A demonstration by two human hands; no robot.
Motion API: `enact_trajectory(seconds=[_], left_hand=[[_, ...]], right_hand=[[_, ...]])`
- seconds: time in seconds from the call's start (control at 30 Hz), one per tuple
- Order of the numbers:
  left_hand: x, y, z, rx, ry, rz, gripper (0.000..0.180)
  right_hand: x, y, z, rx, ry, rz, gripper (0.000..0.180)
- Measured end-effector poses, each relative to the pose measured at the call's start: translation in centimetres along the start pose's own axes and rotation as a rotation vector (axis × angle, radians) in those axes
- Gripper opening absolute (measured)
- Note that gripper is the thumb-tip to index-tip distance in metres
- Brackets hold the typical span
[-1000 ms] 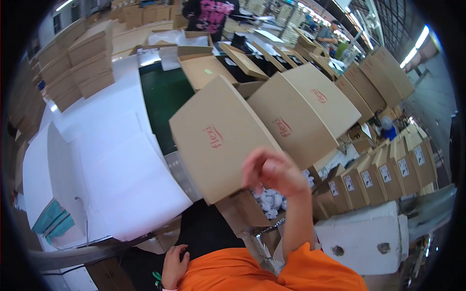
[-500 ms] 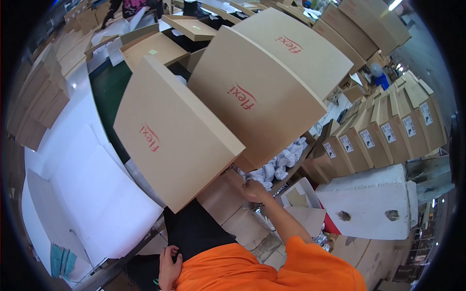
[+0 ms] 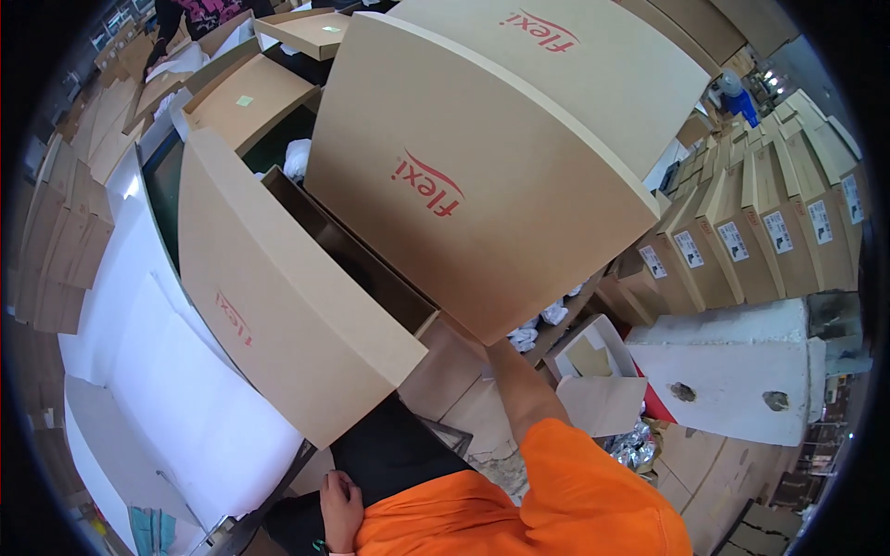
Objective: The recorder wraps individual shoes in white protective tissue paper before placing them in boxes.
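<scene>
My right forearm (image 3: 527,389) reaches up to the lower corner of a large brown cardboard box (image 3: 482,250) with a red logo. That box hides the hand and its fingers. To its left is a shoebox whose brown lid (image 3: 287,287) leans open, so part of the dark inside (image 3: 362,269) shows. My left hand (image 3: 342,510) rests on the black trousers at my lap, fingers loosely bent and nothing in them. Behind the large box stands another brown box (image 3: 593,74) with the same logo.
White sheets of paper (image 3: 204,398) cover the table at left. Labelled shoeboxes (image 3: 751,222) stand in a row at right, above a white block (image 3: 732,380). Below the large box lies crumpled white paper (image 3: 553,312). At the far left a person (image 3: 199,18) bends over boxes.
The shoebox lid has tipped left, opening a gap onto the dark inside. My right hand has passed out of sight behind the large box. The view has shifted closer to the boxes.
</scene>
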State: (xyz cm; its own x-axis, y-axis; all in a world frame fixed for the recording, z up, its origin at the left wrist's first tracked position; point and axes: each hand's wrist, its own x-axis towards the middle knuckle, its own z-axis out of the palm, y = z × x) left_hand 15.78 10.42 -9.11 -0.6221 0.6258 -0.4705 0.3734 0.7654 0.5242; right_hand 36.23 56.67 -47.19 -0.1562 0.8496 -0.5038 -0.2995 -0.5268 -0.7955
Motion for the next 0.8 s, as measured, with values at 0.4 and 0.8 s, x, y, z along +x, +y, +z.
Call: enact_trajectory(seconds=[0.4, 0.8], left_hand=[[0.5, 4.5, -3.0, -0.392, 0.040, 0.059, 0.030], [-2.7, 6.2, -6.8, -0.677, 0.084, 0.398, 0.087]], right_hand=[[-18.3, -15.9, 2.8, -0.836, -0.026, 0.038, 0.062], [-43.7, -20.4, 21.3, -0.599, -0.924, 0.036, 0.044]])
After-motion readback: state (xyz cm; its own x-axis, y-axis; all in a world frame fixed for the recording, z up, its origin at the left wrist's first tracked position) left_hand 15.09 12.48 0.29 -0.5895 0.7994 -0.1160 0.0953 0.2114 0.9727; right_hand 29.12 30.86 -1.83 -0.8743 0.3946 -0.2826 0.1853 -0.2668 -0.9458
